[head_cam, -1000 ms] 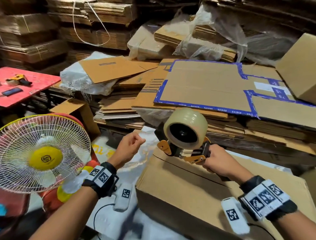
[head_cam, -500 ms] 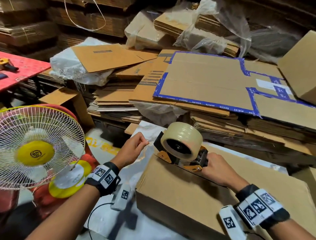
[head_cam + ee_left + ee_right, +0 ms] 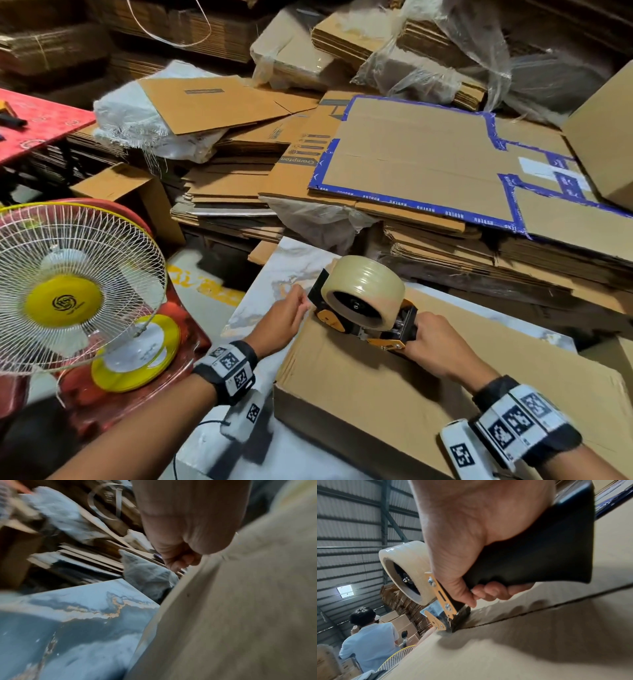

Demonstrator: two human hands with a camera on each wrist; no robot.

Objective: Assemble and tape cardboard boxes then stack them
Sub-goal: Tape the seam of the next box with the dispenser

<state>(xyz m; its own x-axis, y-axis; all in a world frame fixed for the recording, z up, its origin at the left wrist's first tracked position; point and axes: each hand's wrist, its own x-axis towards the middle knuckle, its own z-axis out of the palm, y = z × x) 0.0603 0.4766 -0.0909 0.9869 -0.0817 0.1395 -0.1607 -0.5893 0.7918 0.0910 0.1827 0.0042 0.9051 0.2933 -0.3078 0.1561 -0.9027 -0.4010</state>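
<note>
A closed brown cardboard box [image 3: 376,394] lies on the marble-patterned tabletop [image 3: 274,274]. My right hand [image 3: 435,346] grips the black handle of a tape dispenser [image 3: 366,308] carrying a clear tape roll [image 3: 402,568]. The dispenser's nose presses on the box top at the far left end of the centre seam [image 3: 539,609]. My left hand [image 3: 284,322] sits at the box's far left edge beside the dispenser's nose. Its thumb and forefinger are pinched together, seemingly on the clear tape's end. In the left wrist view, curled fingers [image 3: 178,559] lie against the box side [image 3: 240,615].
A white and yellow fan [image 3: 68,294] stands close on the left. Piles of flat cardboard [image 3: 428,164] fill the space behind the table. A red table [image 3: 37,130] is far left, an assembled box [image 3: 609,137] far right. A person in a light shirt [image 3: 368,642] stands beyond.
The right hand has lowered the dispenser onto the box's far left end. The left hand has moved right from open air to the box edge beside the dispenser's nose.
</note>
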